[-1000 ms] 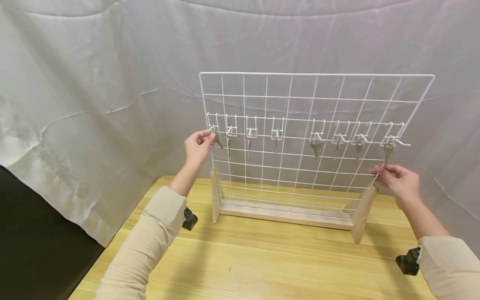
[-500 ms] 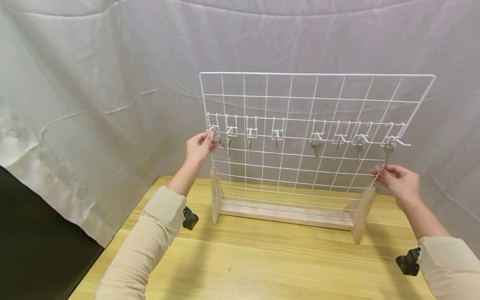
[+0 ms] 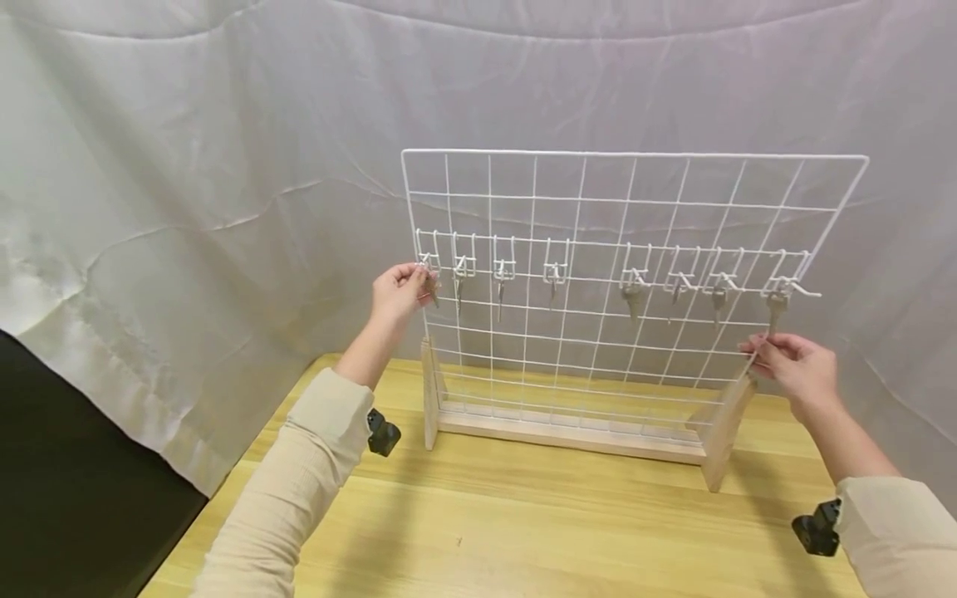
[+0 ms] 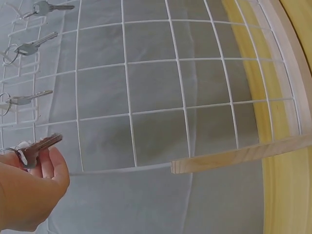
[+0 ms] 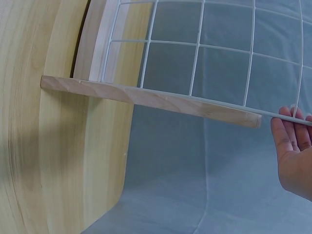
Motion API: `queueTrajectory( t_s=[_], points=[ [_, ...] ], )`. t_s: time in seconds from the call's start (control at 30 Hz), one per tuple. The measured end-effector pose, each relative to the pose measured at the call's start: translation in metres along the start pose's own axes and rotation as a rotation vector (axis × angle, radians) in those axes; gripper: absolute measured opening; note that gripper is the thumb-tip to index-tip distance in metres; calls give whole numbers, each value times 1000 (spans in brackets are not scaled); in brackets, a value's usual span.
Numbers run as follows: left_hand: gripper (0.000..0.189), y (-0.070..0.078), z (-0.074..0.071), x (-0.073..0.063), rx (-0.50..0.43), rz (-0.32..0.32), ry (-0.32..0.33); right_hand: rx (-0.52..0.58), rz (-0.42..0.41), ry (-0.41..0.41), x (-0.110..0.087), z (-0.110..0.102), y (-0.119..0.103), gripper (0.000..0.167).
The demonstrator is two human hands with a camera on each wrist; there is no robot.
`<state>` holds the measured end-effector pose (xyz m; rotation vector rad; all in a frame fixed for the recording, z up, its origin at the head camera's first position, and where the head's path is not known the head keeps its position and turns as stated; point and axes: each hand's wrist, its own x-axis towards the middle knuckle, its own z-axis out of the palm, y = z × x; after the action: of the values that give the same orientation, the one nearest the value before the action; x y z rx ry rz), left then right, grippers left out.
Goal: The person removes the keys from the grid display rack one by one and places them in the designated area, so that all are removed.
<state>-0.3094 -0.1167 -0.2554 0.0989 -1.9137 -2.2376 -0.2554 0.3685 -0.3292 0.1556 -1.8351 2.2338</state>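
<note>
A white wire grid panel stands upright in a wooden base. At its left end, my left hand pinches a key by its ring end, at the leftmost white hook. Whether the ring is on that hook is hidden by my fingers. Several more keys hang from hooks along the same row, among them a broad key right of the middle and a key at the far right. Below that last one, my right hand grips the panel's right edge wire.
The base rests on a yellow wooden table. Behind it hangs a grey cloth, which also covers the left side. A black surface lies at the lower left. The rightmost hook juts past the panel's edge.
The key in my left hand has turned from slanting right to hanging more steeply, and that hand has shifted slightly. My right hand keeps its grip. The whole head view has moved slightly.
</note>
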Motion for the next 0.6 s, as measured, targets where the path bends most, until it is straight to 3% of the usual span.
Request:
queueTrajectory(
  t_s=[0.13, 0.33, 0.43, 0.6],
  points=[
    [5, 0, -2, -1, -19, 10, 5, -33, 9, 9, 0, -1, 0, 22],
    [29, -2, -6, 0, 54, 41, 0, -43, -5, 10, -1, -3, 0, 24],
    [30, -2, -12, -1, 96, 69, -4, -16, -24, -9, -1, -2, 0, 24],
    [27, -2, -19, -2, 90, 87, -15, 9, -43, -22, -1, -1, 0, 20]
  ],
)
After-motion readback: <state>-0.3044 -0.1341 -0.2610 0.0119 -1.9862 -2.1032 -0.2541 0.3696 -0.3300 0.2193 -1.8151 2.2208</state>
